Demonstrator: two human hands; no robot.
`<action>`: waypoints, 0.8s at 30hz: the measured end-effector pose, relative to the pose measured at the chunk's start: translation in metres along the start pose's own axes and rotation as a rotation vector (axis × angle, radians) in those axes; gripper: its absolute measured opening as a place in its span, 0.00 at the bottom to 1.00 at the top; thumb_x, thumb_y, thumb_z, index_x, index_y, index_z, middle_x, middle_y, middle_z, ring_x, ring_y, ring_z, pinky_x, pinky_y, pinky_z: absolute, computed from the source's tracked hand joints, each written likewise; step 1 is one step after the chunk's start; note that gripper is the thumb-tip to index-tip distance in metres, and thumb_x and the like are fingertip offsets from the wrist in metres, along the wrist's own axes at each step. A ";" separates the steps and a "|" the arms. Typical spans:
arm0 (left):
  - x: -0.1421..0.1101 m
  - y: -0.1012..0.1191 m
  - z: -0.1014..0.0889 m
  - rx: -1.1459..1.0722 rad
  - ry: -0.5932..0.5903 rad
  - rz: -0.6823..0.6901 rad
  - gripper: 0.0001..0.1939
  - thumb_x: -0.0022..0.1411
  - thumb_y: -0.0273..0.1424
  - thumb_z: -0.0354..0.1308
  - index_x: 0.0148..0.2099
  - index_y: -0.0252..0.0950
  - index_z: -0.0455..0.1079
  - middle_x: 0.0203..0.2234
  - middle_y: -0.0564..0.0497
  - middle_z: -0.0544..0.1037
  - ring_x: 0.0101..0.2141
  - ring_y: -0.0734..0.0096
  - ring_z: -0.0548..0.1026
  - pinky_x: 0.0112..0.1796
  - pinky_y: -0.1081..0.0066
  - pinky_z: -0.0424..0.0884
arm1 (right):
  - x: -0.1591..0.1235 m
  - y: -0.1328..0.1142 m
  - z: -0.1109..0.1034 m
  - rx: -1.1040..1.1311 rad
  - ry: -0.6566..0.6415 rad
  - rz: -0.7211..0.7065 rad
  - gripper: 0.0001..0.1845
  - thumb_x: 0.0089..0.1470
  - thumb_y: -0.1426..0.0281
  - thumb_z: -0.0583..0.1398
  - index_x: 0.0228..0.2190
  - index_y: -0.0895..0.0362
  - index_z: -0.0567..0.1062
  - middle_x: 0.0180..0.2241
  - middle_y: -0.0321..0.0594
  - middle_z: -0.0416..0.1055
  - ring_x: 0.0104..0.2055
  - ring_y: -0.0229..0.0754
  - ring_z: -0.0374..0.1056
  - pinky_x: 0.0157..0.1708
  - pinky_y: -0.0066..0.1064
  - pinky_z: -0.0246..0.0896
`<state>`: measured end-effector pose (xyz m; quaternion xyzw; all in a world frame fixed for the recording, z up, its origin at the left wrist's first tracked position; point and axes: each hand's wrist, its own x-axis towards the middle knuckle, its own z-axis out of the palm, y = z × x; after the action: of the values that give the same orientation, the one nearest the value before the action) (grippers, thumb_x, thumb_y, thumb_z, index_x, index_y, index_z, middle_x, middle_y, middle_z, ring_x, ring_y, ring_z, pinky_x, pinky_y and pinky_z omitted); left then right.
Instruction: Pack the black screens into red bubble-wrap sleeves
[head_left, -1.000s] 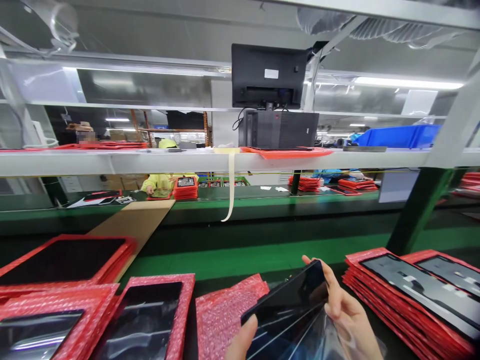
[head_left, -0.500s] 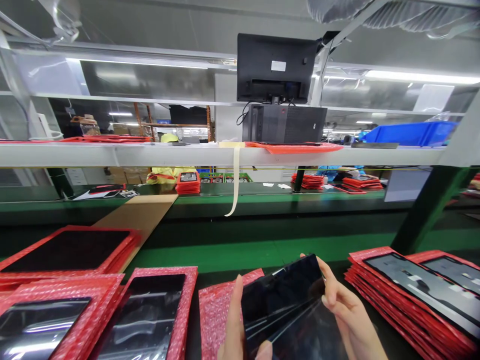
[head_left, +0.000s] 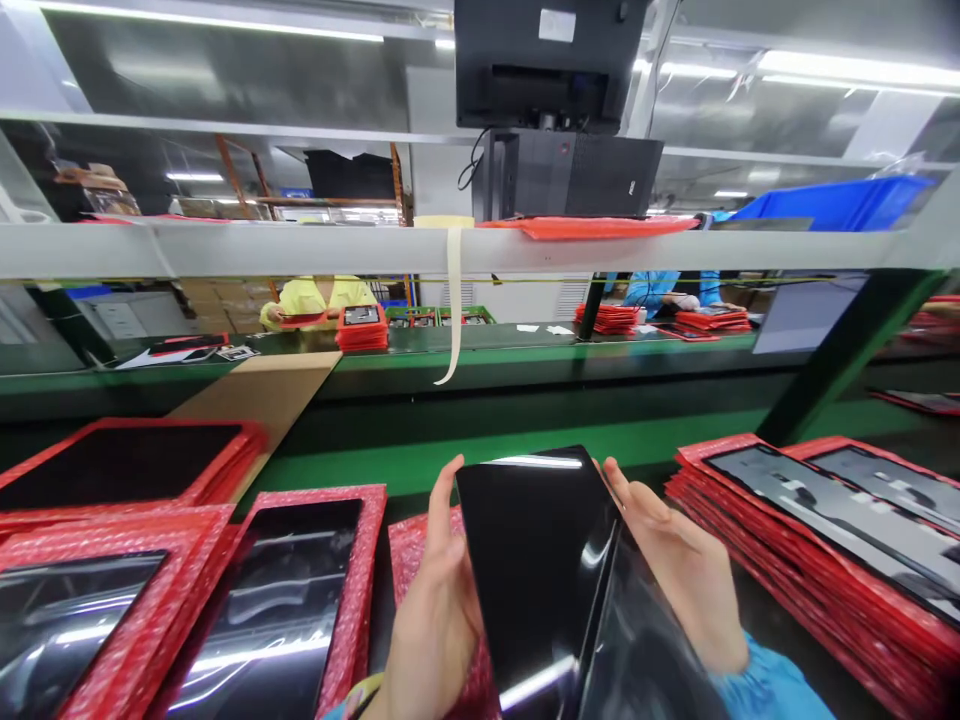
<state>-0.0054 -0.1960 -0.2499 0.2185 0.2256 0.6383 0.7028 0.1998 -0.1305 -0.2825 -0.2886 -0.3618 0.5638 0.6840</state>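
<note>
I hold a black glossy tablet point(head_left: 536, 560) upright in front of me, its screen facing up. My left hand point(head_left: 431, 610) grips its left edge with the thumb raised along the side. Along the right edge lies my right hand point(head_left: 675, 565), fingers stretched out, touching a clear film point(head_left: 645, 650) that hangs from the tablet's lower right. A red bubble-wrap pouch point(head_left: 409, 540) lies on the bench under my left hand.
Tablets on red bubble-wrap pouches point(head_left: 292, 600) lie at the left, a stack of them point(head_left: 817, 530) at the right. A green conveyor belt point(head_left: 525, 440) runs across ahead. Above it a shelf point(head_left: 300, 248) carries a monitor point(head_left: 547, 60) and blue bin point(head_left: 832, 205). People work beyond.
The tablet has turned from tilted sideways to upright and come closer to the middle. My left hand moved up along its left edge. The view tipped downward.
</note>
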 end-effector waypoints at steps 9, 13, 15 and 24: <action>0.006 0.004 0.005 -0.030 0.047 -0.049 0.32 0.63 0.33 0.53 0.67 0.54 0.48 0.54 0.54 0.74 0.55 0.62 0.70 0.59 0.60 0.54 | 0.014 0.008 -0.006 0.124 0.073 0.030 0.10 0.31 0.77 0.63 0.09 0.51 0.70 0.22 0.38 0.74 0.60 0.56 0.62 0.70 0.51 0.28; 0.010 0.002 0.001 0.010 0.022 -0.021 0.35 0.63 0.38 0.54 0.68 0.52 0.44 0.57 0.53 0.71 0.57 0.60 0.67 0.60 0.59 0.52 | 0.017 0.008 -0.012 0.086 0.053 0.059 0.07 0.33 0.75 0.63 0.11 0.52 0.73 0.27 0.41 0.78 0.59 0.59 0.63 0.69 0.54 0.33; 0.012 0.001 -0.001 0.024 0.022 -0.015 0.35 0.63 0.38 0.53 0.68 0.52 0.44 0.58 0.52 0.70 0.58 0.59 0.66 0.61 0.58 0.52 | 0.016 0.007 -0.011 0.067 0.041 0.056 0.08 0.34 0.73 0.63 0.11 0.51 0.73 0.28 0.42 0.79 0.60 0.58 0.62 0.69 0.53 0.34; 0.011 -0.008 -0.004 0.268 0.116 0.226 0.28 0.62 0.46 0.53 0.62 0.44 0.60 0.66 0.57 0.56 0.66 0.71 0.45 0.63 0.71 0.37 | -0.011 -0.002 0.009 -0.302 0.039 -0.070 0.11 0.41 0.70 0.66 0.16 0.52 0.69 0.54 0.39 0.72 0.66 0.57 0.52 0.66 0.50 0.35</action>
<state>-0.0004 -0.1859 -0.2589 0.2967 0.3227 0.6891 0.5770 0.1922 -0.1414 -0.2772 -0.3865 -0.4389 0.4731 0.6589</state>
